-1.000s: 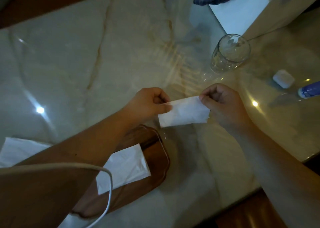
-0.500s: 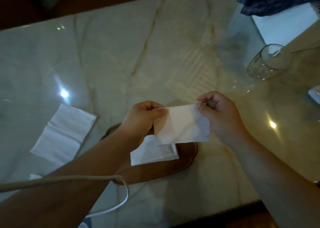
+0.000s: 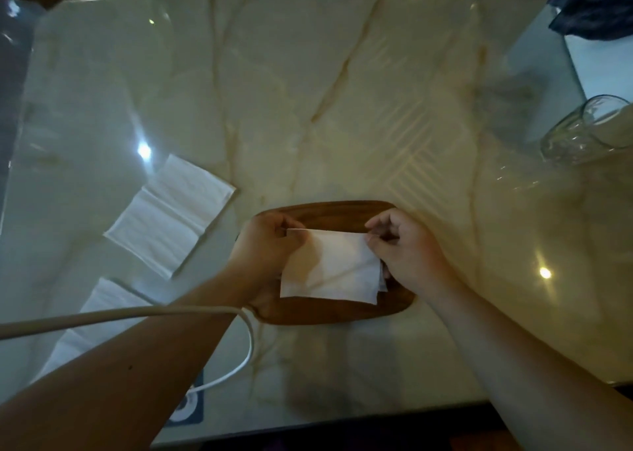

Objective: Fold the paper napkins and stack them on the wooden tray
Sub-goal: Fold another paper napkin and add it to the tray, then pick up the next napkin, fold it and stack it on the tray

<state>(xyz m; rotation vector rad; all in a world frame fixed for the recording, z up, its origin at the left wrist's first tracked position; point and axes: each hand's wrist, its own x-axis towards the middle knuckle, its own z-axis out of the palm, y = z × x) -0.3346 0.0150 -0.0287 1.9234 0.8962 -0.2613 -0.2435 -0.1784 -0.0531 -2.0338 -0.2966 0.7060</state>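
A folded white napkin [image 3: 334, 269] hangs just over the oval wooden tray [image 3: 329, 212] in the middle of the marble table. My left hand [image 3: 265, 245] pinches its upper left corner and my right hand [image 3: 402, 245] pinches its upper right corner. The edge of another folded napkin [image 3: 382, 281] peeks out beneath it on the tray, mostly hidden. An unfolded napkin [image 3: 171, 210] lies flat on the table to the left, and a second napkin [image 3: 96, 313] lies below it, partly behind my left forearm.
A clear drinking glass [image 3: 582, 132] stands at the right edge. Behind it are a white box [image 3: 596, 60] and dark blue cloth [image 3: 596, 5]. A white cable [image 3: 137, 313] crosses my left arm. The table's front edge runs along the bottom.
My hands have carried the folded napkin from the right of the tray to directly over it. The view has swung left, bringing the loose napkins on the left into sight.
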